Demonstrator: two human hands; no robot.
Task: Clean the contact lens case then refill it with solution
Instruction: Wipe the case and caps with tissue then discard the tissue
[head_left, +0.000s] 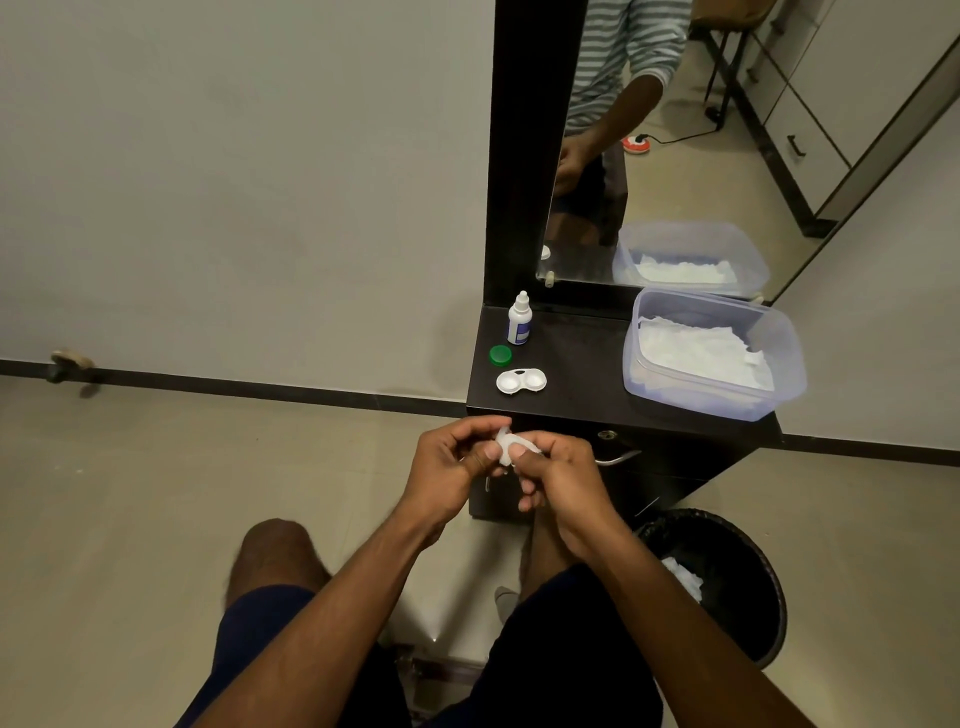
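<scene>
Head view: both hands meet just in front of the dark cabinet (597, 358). The left hand (447, 467) and right hand (561, 483) both pinch a small white tissue wad (506, 446), maybe with a cap inside, can't tell. The open lens case (521, 381) sits on top, near the green cap (500, 355), solution bottle (519, 321) and tissue tub (711, 353).

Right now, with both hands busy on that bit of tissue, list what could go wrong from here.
1. The open lens case lies uncapped near the cabinet's front edge; a knock could tip it toward the bin below.
2. The loose green cap could roll off.
3. The left hand and right hand work the white tissue off the cabinet top; a small part hidden in it could drop to the floor.
</scene>
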